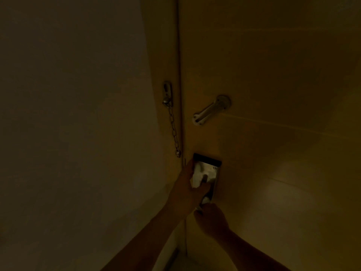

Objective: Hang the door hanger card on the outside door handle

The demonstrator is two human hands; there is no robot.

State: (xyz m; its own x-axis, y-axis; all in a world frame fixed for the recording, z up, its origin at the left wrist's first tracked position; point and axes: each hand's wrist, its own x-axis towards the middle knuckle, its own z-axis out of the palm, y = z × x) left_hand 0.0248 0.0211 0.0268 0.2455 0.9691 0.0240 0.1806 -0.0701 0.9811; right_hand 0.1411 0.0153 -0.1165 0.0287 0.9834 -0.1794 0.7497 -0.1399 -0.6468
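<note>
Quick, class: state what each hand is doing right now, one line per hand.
Left hand: on the lock plate, apparently closed around the lever; too dark to be sure.
Right hand: closed at the plate's lower end; what it holds cannot be told.

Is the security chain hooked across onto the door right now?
No, the chain hangs straight down from its mount on the frame, its free end dangling beside the door edge, apart from the slide track on the door.

The door (273, 75) is a plain wooden panel, dimly lit. Fixed to it are a metal slide track (211, 110), set at a slant, and lower down a lock plate (212, 169) with a dark top edge.
</note>
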